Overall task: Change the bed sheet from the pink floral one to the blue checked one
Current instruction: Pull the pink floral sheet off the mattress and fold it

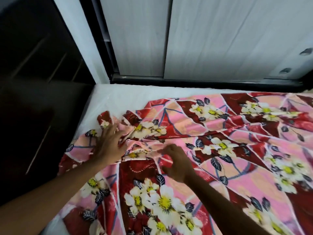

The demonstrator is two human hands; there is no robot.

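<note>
Ahead of me: wardrobe (220,39) — pale sliding doors, black bottom track (186,81), two oval handles (305,51) at right. To my left: dark wood panel (33,65), then a pale wall strip (79,39). White mattress (118,97) edge below.

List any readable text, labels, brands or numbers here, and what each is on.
No readable text anywhere in the frame.
pink floral sheet: printed flowers and leaves only, no lettering.
bare mattress, sliding wardrobe doors, dark cabinet: no labels, brands or numbers visible.
</note>
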